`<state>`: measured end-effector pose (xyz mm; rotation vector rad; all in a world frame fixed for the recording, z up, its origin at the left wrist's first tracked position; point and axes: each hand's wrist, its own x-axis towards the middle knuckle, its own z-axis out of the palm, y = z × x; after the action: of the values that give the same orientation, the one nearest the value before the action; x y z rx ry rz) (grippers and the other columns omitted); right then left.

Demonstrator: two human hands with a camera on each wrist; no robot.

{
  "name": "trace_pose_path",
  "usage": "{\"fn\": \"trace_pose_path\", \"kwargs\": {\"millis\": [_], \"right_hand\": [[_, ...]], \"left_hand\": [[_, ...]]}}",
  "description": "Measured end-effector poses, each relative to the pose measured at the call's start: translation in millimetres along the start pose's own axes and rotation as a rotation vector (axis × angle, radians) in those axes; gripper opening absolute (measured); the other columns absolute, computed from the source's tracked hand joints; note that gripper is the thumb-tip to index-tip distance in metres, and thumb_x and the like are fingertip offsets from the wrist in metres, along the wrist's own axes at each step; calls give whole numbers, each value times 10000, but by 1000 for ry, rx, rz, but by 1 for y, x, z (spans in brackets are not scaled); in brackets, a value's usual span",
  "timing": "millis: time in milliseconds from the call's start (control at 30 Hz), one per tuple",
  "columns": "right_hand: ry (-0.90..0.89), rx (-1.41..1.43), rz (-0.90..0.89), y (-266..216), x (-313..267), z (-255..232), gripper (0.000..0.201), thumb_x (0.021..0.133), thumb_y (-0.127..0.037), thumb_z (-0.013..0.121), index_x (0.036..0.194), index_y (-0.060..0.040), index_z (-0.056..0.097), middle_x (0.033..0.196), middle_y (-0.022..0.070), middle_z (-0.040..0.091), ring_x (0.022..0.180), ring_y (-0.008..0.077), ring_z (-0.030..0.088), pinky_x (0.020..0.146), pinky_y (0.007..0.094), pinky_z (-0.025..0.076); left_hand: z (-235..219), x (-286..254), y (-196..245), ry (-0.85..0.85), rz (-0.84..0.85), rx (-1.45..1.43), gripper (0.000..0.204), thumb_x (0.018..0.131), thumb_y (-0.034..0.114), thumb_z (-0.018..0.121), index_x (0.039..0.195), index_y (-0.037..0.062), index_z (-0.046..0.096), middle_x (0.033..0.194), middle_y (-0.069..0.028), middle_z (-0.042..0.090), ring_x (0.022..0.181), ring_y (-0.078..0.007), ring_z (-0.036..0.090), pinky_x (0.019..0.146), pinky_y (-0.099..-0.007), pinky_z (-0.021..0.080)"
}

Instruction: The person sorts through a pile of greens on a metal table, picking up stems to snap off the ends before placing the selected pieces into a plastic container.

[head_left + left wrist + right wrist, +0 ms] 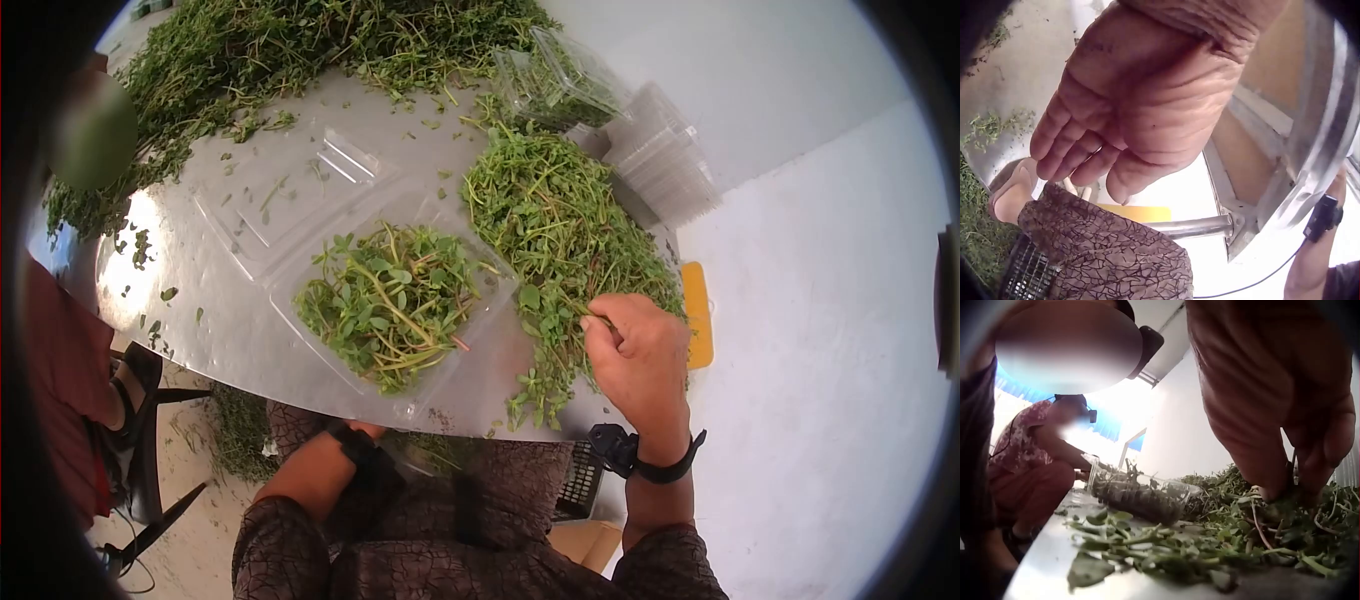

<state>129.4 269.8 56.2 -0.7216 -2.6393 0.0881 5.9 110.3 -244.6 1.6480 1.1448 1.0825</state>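
Note:
My right hand (592,322) reaches into a pile of green leafy sprigs (560,220) on the right side of a round metal table (230,330) and pinches a few stems. From the right wrist, my fingers (1272,456) curl down into the sprigs (1260,519). An open clear clamshell box (445,385) holding cut greens (390,300) lies at the table's middle, its lid (290,195) flat behind it. My left hand (1085,156) hangs below the table edge above my lap, fingers loosely bent and holding nothing. In the head view only its wrist (350,445) shows.
A big heap of greens (250,50) covers the far side of the table. A stack of empty clamshells (660,150) and another box with greens (560,80) stand at the back right. A yellow object (697,310) lies beyond the edge. Another person in red (60,370) sits left.

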Motion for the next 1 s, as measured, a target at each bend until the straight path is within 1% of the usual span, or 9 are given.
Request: {"fn": "trace_pose_path", "kwargs": {"millis": [67,133,333,567,633,667,700,800,1000], "right_hand": [[-13,-43,3,-3,1,4,186,741,-52,731,919,-13,696,814,140,677,558,206,588,538,322,454],[-15,-69,46,-11,4,4,265,787,-131,717,1042,-83,662,801,153,659,693,331,646,607,413,499],[-138,-127,-49,-19,8,7,270,787,-131,715,1046,-91,649,762,140,614,648,341,620,569,423,479],[-13,-55,-152,-4,9,9,150,771,-52,675,920,-53,678,722,146,605,623,337,606,536,398,462],[40,96,-88,-7,13,-1,142,749,10,655,884,-24,680,731,152,619,594,323,584,529,355,457],[37,134,-62,-8,15,-7,158,744,55,658,891,0,676,737,128,630,559,227,574,516,291,434],[36,133,-60,-14,17,-13,158,744,55,658,891,0,676,737,128,630,559,227,574,516,291,434],[62,314,13,-31,26,-27,157,764,83,674,903,11,679,724,52,619,587,60,541,503,217,390],[58,479,-80,-67,49,-26,162,772,70,683,922,9,692,745,36,644,587,60,547,505,198,391]], "left_hand": [[-3,3,1,-2,-23,-7,365,949,285,602,1226,46,601,1112,-135,663,1046,-274,622,926,-394,490],[-3,2,5,-4,-53,-14,366,948,284,603,1226,45,601,1110,-136,663,1044,-275,622,924,-394,491],[-7,6,20,60,-158,-4,369,946,283,606,1225,41,600,1105,-141,662,1037,-277,624,919,-394,493],[-7,13,30,81,-223,-23,373,943,282,610,1223,37,600,1100,-146,662,1029,-279,627,914,-395,495],[-5,8,31,76,-235,-33,373,942,281,611,1223,35,600,1098,-147,662,1026,-280,627,912,-395,495],[-5,8,31,71,-240,-39,374,942,281,612,1223,35,600,1097,-148,661,1025,-281,628,911,-395,496],[-5,9,32,65,-244,-45,374,942,281,612,1223,34,599,1097,-148,661,1024,-281,628,910,-395,496],[-7,10,34,53,-257,-57,376,940,280,614,1222,32,599,1094,-151,661,1020,-282,629,908,-395,497],[-8,13,37,43,-292,-74,379,938,279,617,1221,28,599,1089,-155,661,1013,-284,631,903,-395,499]]}}
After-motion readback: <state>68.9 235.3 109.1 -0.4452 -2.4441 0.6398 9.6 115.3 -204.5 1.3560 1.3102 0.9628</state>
